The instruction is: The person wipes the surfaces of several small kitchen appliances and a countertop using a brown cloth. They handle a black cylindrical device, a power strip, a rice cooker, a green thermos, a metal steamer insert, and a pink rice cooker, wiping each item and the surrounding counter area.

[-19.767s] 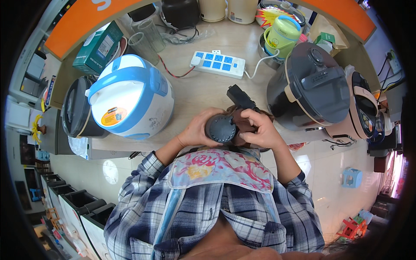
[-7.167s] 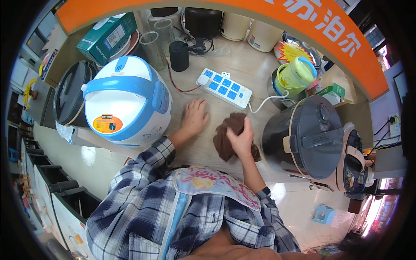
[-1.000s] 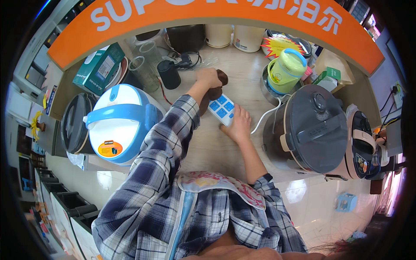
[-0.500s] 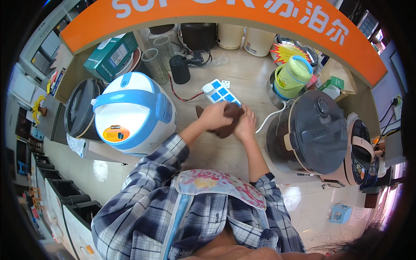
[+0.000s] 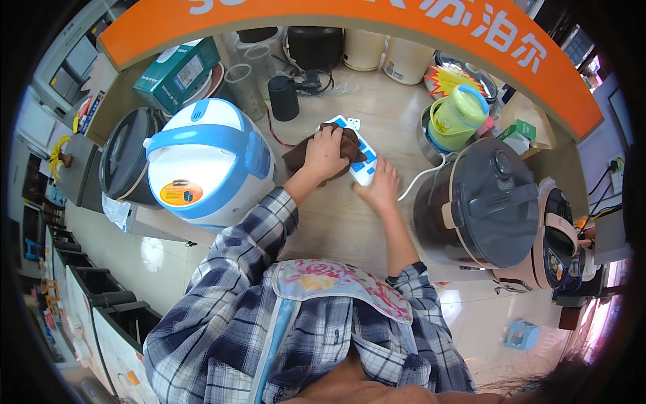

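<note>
The table (image 5: 316, 232) carries a dark cooker (image 5: 494, 209) at right and a white-and-blue cooker (image 5: 202, 161) at left. Between them lies a power strip (image 5: 364, 172), with a bunched brown cloth (image 5: 351, 144) over its middle. The left hand's (image 5: 325, 156) grip is closed over this cloth; the right hand's (image 5: 381, 186) grip pinches the strip's near end.

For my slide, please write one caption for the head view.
Left hand on a brown cloth draped over a white power strip, right hand at its near end.
</note>
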Tool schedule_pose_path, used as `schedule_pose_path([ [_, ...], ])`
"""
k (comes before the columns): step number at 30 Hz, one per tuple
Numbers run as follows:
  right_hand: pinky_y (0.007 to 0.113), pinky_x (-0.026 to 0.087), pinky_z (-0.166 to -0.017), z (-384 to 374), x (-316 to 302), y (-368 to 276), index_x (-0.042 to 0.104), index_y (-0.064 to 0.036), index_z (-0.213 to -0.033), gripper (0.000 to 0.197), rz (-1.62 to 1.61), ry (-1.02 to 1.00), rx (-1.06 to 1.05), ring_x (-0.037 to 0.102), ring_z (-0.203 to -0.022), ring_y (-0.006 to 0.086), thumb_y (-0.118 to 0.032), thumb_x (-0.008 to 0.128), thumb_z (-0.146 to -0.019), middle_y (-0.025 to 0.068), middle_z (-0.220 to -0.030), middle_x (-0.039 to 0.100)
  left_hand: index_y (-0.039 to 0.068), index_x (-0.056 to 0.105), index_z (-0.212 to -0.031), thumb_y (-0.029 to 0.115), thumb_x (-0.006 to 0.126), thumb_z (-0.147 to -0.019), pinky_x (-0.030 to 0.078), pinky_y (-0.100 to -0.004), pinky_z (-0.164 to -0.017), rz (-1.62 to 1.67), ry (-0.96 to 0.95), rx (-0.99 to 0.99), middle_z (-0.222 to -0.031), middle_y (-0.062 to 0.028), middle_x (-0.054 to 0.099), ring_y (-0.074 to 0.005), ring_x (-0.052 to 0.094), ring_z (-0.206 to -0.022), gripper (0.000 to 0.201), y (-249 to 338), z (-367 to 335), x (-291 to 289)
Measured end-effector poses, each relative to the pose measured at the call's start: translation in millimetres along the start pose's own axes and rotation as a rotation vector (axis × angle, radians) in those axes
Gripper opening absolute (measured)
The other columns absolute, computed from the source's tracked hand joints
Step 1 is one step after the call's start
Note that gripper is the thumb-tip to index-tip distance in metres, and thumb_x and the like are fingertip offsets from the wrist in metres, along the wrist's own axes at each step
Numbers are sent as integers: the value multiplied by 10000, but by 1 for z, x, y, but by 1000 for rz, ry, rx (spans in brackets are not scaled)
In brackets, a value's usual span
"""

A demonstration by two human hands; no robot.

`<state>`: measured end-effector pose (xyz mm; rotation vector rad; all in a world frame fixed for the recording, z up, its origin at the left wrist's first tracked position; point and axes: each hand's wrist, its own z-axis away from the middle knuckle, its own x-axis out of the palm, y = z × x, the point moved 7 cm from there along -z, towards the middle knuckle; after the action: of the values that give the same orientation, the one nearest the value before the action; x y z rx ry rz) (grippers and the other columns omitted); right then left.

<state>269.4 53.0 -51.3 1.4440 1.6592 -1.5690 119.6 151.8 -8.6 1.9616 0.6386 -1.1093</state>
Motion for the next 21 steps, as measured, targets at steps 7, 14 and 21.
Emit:
schedule_pose_path([
  [7,498,428,-1054,-1,0,2,453,-32,-1400,963,-47,-26,24,512,-1249,392,-348,875,-594,194,-1336,548,18,574,-1331,254,763,-716,519,-443,-963,239,-122,-88,-1229,-179,633,-369,630,-1120,686,-5,15,8],
  [14,509,427,-1047,-10,18,11,437,-45,-1416,964,38,-30,-31,518,-1231,399,-329,864,-599,193,-1331,554,37,652,-1083,258,764,-673,534,-440,-849,410,-295,99,-1020,-193,673,-370,659,-972,479,7,92,3],
  [21,501,426,-1062,-8,3,8,458,-49,-1406,953,-36,-84,-47,518,-1236,398,-355,858,-597,184,-1327,558,67,598,-1249,250,848,-644,536,-437,-837,236,-329,229,-1079,-127,604,-348,615,-1018,679,32,163,-20],
])
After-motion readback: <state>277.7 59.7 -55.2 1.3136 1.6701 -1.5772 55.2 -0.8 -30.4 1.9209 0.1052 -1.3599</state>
